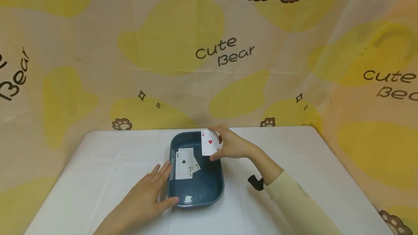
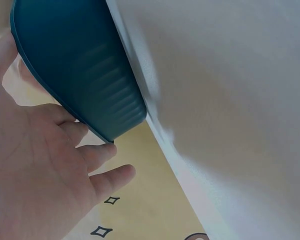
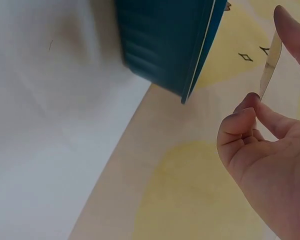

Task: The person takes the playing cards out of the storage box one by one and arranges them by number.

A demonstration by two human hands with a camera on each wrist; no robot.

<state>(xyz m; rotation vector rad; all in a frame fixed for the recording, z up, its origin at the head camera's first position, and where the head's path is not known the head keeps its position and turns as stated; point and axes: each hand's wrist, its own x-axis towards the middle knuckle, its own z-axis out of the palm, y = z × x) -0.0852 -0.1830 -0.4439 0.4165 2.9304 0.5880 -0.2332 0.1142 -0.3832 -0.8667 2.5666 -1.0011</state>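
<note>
An ace of hearts playing card (image 1: 209,143) is pinched between the thumb and fingers of my right hand (image 1: 233,144), above the right far part of a dark blue tray (image 1: 209,188). The right wrist view shows this card (image 3: 271,65) nearly edge-on. In the tray lie several overlapping playing cards (image 1: 184,168), an ace of clubs on top. At the tray's left side, my left hand (image 1: 148,193) touches the rim with fingers spread. Its fingers look straight along the tray's edge (image 2: 65,107) in the left wrist view.
A white cloth-covered table (image 1: 98,162) carries the tray. Behind it hangs a yellow and beige curtain (image 1: 176,97) printed with "Cute Bear". A black strap or mount (image 1: 256,183) sits at the right wrist.
</note>
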